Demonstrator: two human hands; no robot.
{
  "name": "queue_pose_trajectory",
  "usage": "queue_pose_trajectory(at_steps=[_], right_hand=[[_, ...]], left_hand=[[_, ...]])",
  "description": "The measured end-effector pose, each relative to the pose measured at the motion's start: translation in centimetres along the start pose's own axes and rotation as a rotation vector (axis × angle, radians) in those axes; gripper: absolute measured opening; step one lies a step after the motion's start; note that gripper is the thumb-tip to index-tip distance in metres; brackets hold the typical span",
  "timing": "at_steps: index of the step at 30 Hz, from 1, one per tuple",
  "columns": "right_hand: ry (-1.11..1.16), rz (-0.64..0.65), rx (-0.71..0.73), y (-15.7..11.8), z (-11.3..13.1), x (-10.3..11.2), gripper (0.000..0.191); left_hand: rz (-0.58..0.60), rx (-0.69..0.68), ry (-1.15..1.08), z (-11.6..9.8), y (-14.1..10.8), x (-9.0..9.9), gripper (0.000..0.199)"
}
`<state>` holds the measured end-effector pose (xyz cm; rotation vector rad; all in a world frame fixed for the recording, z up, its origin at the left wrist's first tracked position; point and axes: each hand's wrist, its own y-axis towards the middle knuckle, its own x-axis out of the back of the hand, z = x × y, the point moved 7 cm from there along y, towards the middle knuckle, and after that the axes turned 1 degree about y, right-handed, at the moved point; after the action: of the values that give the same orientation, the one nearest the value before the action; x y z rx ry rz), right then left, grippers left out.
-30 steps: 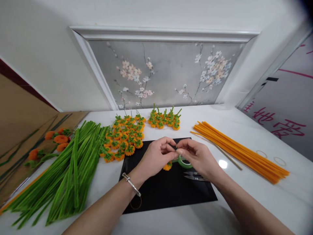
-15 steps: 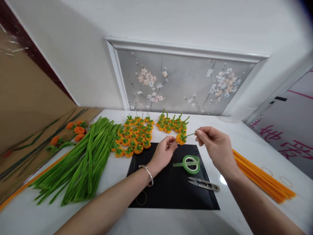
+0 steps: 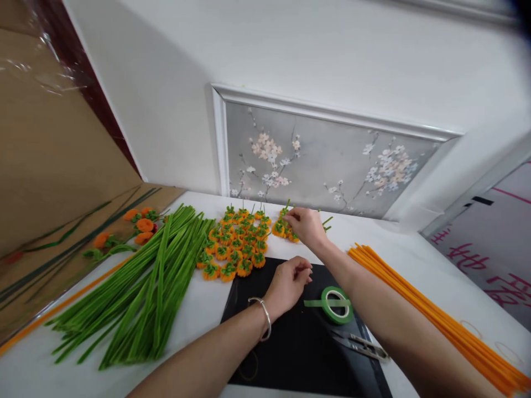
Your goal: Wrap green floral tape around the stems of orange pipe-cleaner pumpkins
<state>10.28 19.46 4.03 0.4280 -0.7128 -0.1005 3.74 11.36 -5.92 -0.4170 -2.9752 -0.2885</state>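
My left hand, a silver bangle at its wrist, hovers over the black mat with loosely curled fingers, nothing visible in them. Farther back, my right hand reaches over the smaller group of orange pipe-cleaner flowers with thick green stems. Its thumb and fingertips are pinched at one of these; whether they grip a stem is hidden. To their left sits a larger group of orange flowers with green undersides up and thin stems. A roll of green tape and thread snips lie on the mat.
Green pipe cleaners are heaped on the left of the white table. An orange bundle of pipe cleaners lies to the right, partly behind my right forearm. Finished orange flowers rest on cardboard at the far left. A wall with a framed floral panel rises behind.
My right hand has moved left and away from me, to the small flower group. The orange flower once held between my hands is no longer there. The view has shifted.
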Motion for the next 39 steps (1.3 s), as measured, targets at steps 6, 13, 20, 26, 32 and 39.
queue_pose_trajectory(at_steps=[6,13,20,26,32,39], right_hand=[[-0.134,0.079,-0.007,1.8,-0.5,-2.7,0.011],[-0.086,0.191,-0.083,2.6,-1.6,-5.5,0.015],[0.09,0.176,-0.104,2.8,-1.0,-6.7,0.017],[0.159,0.176,-0.111,3.5,-0.6,-7.1,0.019],[0.084,0.29,-0.126,4.3,-1.3,-6.2,0.021],[-0.167,0.269,-0.023,5.4,-0.8,-2.6,0.029]], left_hand=[[0.012,-0.008,0.065,-0.1,-0.3,-0.2,0.014],[0.042,-0.017,0.131,-0.6,-0.7,-0.4,0.018],[0.067,-0.031,0.146,-1.1,-0.8,-0.6,0.019],[0.084,-0.036,0.147,-0.9,-0.9,-0.8,0.019],[0.088,-0.016,0.155,-0.8,-0.9,-1.0,0.018],[0.099,0.005,0.131,-0.6,-0.9,-1.1,0.017]])
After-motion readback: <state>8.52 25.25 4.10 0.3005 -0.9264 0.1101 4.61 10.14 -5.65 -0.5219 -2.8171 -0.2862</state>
